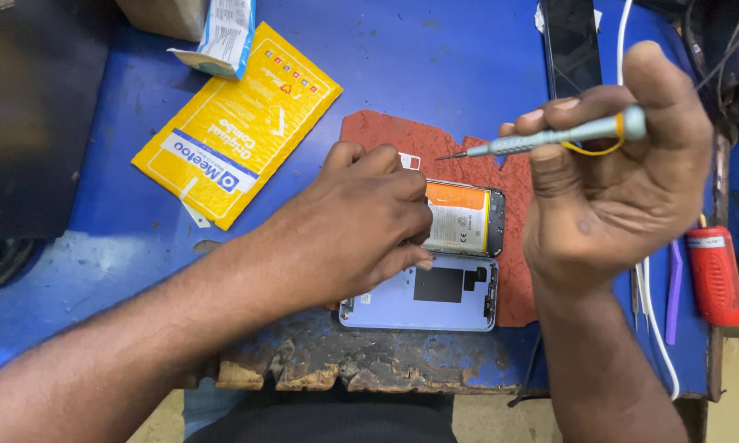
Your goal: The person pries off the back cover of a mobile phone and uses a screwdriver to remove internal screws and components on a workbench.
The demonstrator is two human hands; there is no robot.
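While the left hand (361, 217) presses knuckles-up on the opened phone (464, 220), the right hand (624, 180) hovers, grip pinching a screwdriver (550, 139).

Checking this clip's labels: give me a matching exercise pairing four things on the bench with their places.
Things:
1. screwdriver
2. yellow padded envelope
3. red cylinder tool
4. lilac phone back cover

Places:
A. upper left of the blue bench
B. nearest the bench's front edge
C. held in the right hand
D. far right edge

Pairs: 1-C, 2-A, 3-D, 4-B
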